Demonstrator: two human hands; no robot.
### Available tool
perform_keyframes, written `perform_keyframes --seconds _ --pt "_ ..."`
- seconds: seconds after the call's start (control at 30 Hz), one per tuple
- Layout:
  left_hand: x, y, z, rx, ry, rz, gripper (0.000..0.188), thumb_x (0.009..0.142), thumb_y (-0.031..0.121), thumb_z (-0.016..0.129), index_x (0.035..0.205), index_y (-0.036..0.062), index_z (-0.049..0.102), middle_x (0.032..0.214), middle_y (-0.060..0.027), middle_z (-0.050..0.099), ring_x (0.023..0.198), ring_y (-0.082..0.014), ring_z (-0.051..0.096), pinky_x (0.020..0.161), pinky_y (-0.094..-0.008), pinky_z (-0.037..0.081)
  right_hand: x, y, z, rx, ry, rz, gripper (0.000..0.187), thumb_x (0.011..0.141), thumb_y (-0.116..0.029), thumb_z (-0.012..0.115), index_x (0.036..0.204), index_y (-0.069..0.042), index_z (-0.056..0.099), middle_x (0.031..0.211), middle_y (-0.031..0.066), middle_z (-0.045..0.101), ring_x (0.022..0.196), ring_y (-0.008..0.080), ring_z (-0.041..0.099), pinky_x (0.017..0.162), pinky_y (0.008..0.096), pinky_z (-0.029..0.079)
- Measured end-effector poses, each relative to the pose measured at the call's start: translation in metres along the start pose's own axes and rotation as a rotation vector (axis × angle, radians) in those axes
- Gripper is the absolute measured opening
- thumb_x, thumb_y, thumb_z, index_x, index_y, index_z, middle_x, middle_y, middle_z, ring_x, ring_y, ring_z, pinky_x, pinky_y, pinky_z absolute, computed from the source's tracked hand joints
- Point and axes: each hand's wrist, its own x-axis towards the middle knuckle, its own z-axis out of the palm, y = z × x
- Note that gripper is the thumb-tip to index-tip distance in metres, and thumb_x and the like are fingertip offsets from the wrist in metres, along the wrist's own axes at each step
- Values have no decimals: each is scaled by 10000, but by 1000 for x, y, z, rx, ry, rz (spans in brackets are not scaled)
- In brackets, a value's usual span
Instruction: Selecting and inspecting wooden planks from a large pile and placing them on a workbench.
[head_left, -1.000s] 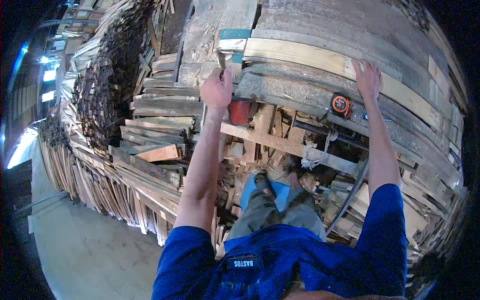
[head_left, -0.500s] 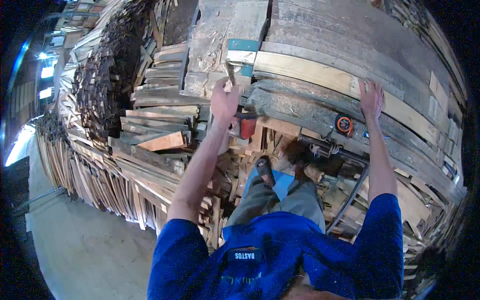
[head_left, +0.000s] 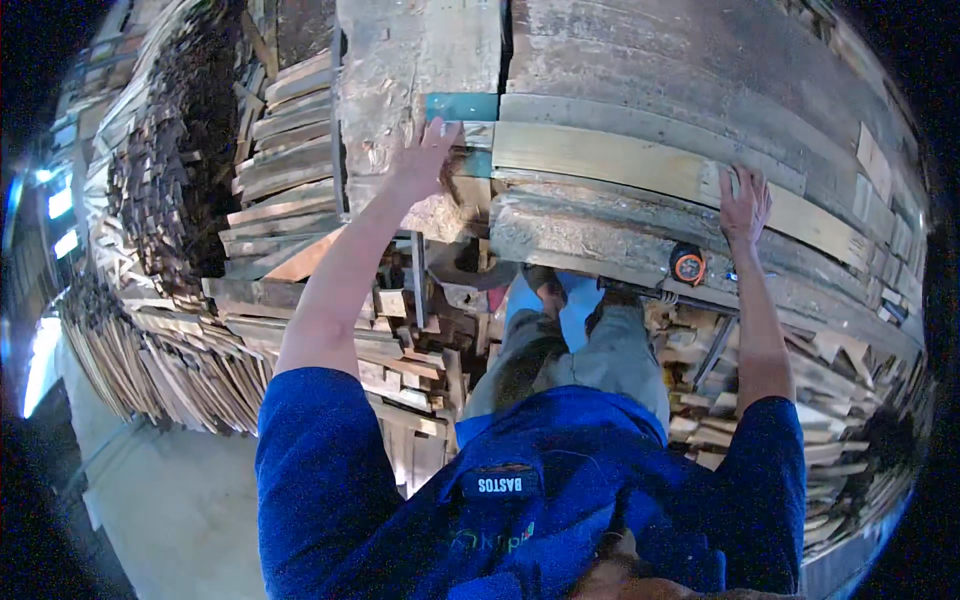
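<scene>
Resting the right hand [head_left: 745, 208] on the pale plank [head_left: 600, 155], right of centre in the frame, with fingers spread, slightly bent and gripping nothing. Holding the left hand [head_left: 425, 160] open left of upper centre, with fingertips at the lower edge of the teal strip [head_left: 462, 106]; unable to tell whether in contact. Noting the plank laid flat along the surface [head_left: 640, 50], running from upper centre down toward the right of the frame, with its left end near the teal strip. Noting also an orange-and-black tape measure [head_left: 688, 265] below the plank, right of centre; sawdust [head_left: 600, 225] at mid-frame; and stacked wood offcuts [head_left: 180, 150] at upper left.
</scene>
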Motion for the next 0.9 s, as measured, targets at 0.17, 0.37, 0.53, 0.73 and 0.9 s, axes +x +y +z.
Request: perform_keyframes --seconds 0.17,0.37,0.53,0.73,0.9 --pt "0 -25 6 -143 99 69 1170 670 344 894 1581 186 177 1522 -135 366 1453 -358 301 1195 -516 262 6 -5 -3 64 13 -5 368 937 -407 616 1215 -170 652 1161 98 600 1129 297 567 973 444 430" --pt "11 -10 45 84 208 10 873 720 546 776 1452 183 468 1368 -192 550 1259 -367 512 1091 -491 375 -4 30 37 566 -77 205 424 915 -365 638 1270 -135 608 1247 95 610 1186 300 565 1022 450 439" --pt "6 -4 49 -86 324 70 685 704 328 811 1280 68 548 1242 -169 576 1237 -358 490 984 -451 455 8 9 15 96 22 7 349 870 -382 670 1157 -184 684 1221 54 622 1142 276 576 990 444 452" --pt "4 -11 60 -313 142 13 561 793 317 741 1203 -29 576 1140 -255 596 1078 -448 565 960 -495 457 -3 1 -12 142 28 52 349 860 -429 678 1071 -151 691 1142 46 600 1109 272 557 975 454 433" --pt "-10 -66 95 -491 59 -209 469 833 324 701 1090 -61 629 1074 -270 636 1043 -421 596 897 -496 467 4 -6 -11 173 11 35 375 868 -437 663 1107 -148 664 1171 46 581 1146 265 532 1012 453 388"
